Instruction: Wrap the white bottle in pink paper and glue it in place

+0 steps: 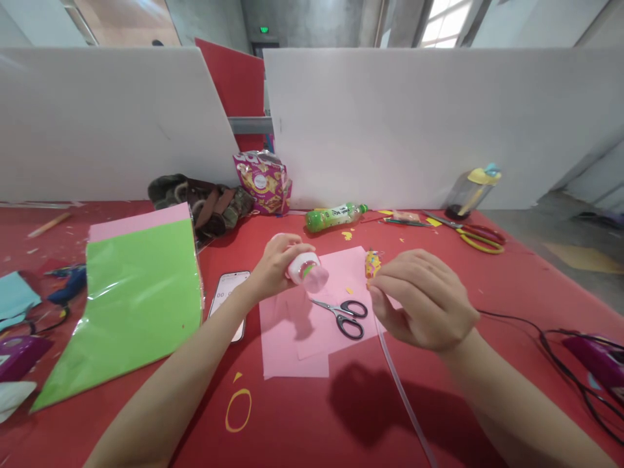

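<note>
My left hand (pixel 275 263) is closed around a small pink-and-white bottle-shaped object (pixel 307 268), tilted, with a rounded pink end and a bit of green. My right hand (pixel 422 299) is raised over the table with its fingers pinched together; whatever is between the fingertips is hidden. Just beyond those fingertips shows a small yellow patterned item (pixel 372 264); whether they touch it I cannot tell. Black-handled scissors (pixel 344 315) lie between the hands on pink paper sheets (pixel 292 361). A pale narrow strip (pixel 402 390) runs from below my right hand toward the front edge.
Green and pink sheets (pixel 141 292) lie at left beside a phone (pixel 233 292). Behind stand a snack bag (pixel 263 182) and a lying green bottle (pixel 334 216). Red-and-yellow scissors (pixel 480 238) and a water bottle (pixel 472 188) are back right. Black cables (pixel 543 338) cross the right side.
</note>
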`<state>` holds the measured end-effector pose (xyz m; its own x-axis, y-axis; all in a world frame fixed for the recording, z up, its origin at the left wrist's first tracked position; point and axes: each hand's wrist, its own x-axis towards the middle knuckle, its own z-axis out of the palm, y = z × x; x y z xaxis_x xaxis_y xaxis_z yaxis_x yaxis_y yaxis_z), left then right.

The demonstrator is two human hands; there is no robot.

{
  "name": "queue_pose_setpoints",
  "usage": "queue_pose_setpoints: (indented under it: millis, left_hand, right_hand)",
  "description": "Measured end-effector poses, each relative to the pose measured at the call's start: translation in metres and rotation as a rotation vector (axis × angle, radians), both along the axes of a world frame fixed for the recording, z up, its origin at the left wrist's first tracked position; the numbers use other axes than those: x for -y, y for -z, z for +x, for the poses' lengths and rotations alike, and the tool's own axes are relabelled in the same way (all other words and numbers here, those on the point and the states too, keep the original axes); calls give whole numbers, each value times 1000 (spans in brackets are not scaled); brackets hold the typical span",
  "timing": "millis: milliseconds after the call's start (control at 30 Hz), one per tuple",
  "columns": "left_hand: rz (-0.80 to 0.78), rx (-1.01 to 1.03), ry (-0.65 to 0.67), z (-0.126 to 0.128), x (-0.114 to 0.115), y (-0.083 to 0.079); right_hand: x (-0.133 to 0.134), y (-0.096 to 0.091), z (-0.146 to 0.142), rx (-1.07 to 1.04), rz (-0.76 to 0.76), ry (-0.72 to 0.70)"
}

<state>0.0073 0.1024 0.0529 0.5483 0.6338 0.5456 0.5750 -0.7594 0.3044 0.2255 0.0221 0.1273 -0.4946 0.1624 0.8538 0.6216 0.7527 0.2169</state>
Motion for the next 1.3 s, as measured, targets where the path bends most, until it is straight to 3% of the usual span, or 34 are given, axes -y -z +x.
queue_pose_setpoints:
  millis: [233,467,700,900,1133,1300]
  left_hand:
    - [203,-470,131,1,-10,21]
    - [333,-630,-21,0,-10,30]
    - [293,-688,-116,1,-5,28]
    - [175,-698,-109,-1,-1,18]
    - [125,-699,-5,0,1,12]
    - [194,-690,-55,1,-3,16]
  right_hand:
    - [-4,2,-3,95,-25,18]
    - [-6,4,-3,237,-95,87]
    - [-12,11,-2,540,-435,242]
    - [-10,5,1,543,-544,325]
    - [-18,2,22,513,-875,632]
    - [-30,14,35,578,-1205,897]
